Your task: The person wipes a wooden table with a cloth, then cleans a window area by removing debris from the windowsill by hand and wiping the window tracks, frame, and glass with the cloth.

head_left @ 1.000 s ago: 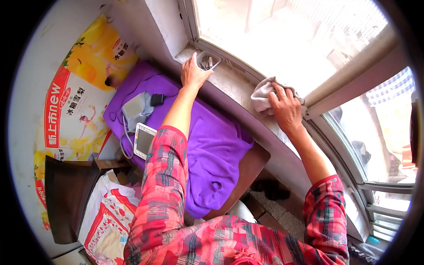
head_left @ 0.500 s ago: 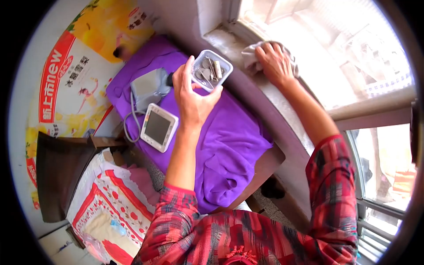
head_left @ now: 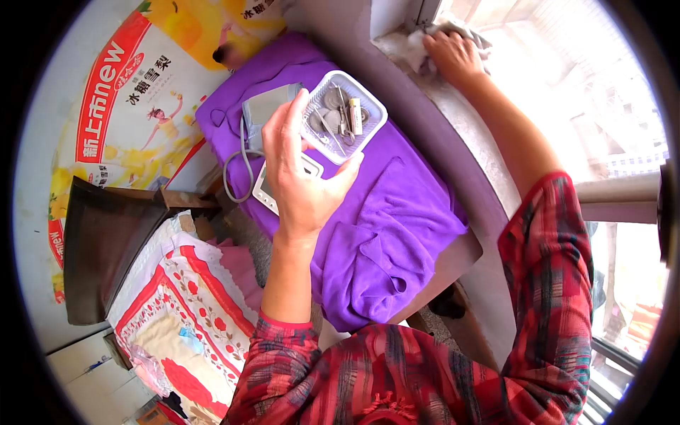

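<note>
and here's the small plastic basket (head_left: 367,91), pale and see-through, near the top centre of the frame, up in the left hand (head_left: 301,166), its open top facing the camera! inside, a jumble: round grey discs (head_left: 332,119), thin metal pieces (head_left: 344,117) lying every which way, and a little white tube (head_left: 355,117) slanting along the right side. over to the upper right, there's the cloth (head_left: 465,30), greyish white, crumpled and bunched up, pressed under the right hand (head_left: 455,57) on the pale windowsill (head_left: 464,113), right by the window!
</note>
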Tool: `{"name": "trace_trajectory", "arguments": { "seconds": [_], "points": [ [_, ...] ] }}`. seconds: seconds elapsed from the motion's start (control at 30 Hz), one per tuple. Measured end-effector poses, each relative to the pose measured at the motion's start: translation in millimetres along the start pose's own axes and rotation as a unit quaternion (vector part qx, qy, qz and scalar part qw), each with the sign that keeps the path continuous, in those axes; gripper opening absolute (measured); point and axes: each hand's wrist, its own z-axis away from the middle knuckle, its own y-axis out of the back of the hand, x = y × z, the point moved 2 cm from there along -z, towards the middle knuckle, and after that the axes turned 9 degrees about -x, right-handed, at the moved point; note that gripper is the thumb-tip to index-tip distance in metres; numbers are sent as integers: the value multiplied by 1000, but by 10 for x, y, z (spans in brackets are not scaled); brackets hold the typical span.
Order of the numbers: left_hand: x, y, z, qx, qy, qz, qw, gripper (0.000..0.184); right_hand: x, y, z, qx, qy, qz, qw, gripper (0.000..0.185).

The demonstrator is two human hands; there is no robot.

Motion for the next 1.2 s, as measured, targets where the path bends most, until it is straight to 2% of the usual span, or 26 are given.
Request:
{"name": "trace_trajectory", "arguments": {
  "seconds": [0.03,0.17,0.2,0.23,0.3,0.37,0.4,0.5,0.57,0.7,0.83,0.9,0.97,1.03,1.1,1.2],
  "points": [
    [-8,-8,-18,-8,14,6,1000,88,19,117,184,-66,-31,-5,997,15],
    [-110,-208,-137,-30,33,37,998,85,177,378,1122,-60,-48,-19,997,8],
    [-157,-296,-174,-35,37,40,998,84,218,427,1347,-47,-38,12,998,7],
    [-224,-403,-216,-43,49,75,995,82,250,503,1555,-59,-42,7,997,8],
    [-349,-646,-323,-47,46,60,996,82,314,671,1914,-112,-72,3,991,8],
    [-472,-901,-433,-68,86,78,991,82,355,817,2252,-158,-105,2,982,7],
    [-505,-1016,-501,-66,70,46,994,83,393,868,2416,-165,-114,4,980,7],
    [-610,-1323,-721,-44,35,-59,997,83,459,1371,2855,-48,-119,-49,991,8],
    [-661,-1526,-878,-36,44,-38,998,85,420,1788,3131,56,-139,-127,980,15],
    [-725,-1937,-1115,-34,51,-32,998,89,304,2293,3887,99,-155,-224,957,21],
    [-736,-2250,-1186,-93,30,-56,994,87,28,2319,4531,113,-266,-301,909,24],
    [-964,-2418,-1208,-115,25,-83,990,85,-55,2255,4724,109,-282,-317,899,26],
    [-923,-2369,-1163,-94,-30,-59,993,82,-97,2163,4813,113,-299,-343,883,27],
    [-717,-2212,-954,-32,-41,-61,997,74,-72,2076,4792,127,-289,-322,893,26],
    [-388,-1984,-599,-101,-11,39,994,64,0,1992,4707,149,-274,-280,908,23],
    [100,-1721,118,-246,-18,52,968,45,159,1833,4412,182,-231,-206,933,17]
  ]
}}
